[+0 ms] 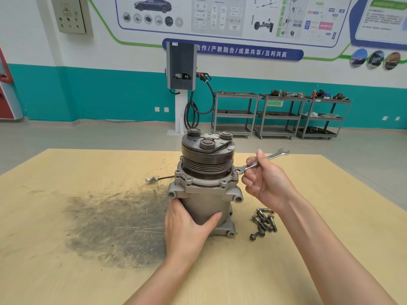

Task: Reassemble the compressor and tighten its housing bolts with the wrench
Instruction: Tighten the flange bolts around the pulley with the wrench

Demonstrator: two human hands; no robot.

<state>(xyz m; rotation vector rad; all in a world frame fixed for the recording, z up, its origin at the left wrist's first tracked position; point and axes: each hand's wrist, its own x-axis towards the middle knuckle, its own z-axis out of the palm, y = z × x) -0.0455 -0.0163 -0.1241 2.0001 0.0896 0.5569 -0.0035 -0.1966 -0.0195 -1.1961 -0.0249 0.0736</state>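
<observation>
A grey cast-metal compressor (204,194) with a dark grooved pulley and a rusty clutch plate on top stands upright near the middle of the pale yellow wooden desk (319,227). The left hand (187,227) wraps its grip around the lower cylindrical body of the compressor, thumb across the front and fingers round the left side.

The right hand (266,179) holds a shiny silver double open-ended wrench (259,161), its grip clenched round the middle of the shaft with the thumb pointing up. The wrench slopes up to the right; its lower jaw sits at a housing bolt (235,173) on the right side of the compressor's upper flange, just under the pulley, while the other end sticks out free past the thumb.

A small heap of dark loose bolts (263,221) lies on the desk just to the right of the compressor's base, below the right forearm. A thin wire with a small white connector (152,179) lies on the desk to the left of the flange. A broad dark grey smear (110,221) stains the desk surface left of the compressor.

Behind the desk, grey metal shelf carts (279,115) stand along a teal and white wall beside a grey wall-mounted charging unit (181,64) with a black cable.
</observation>
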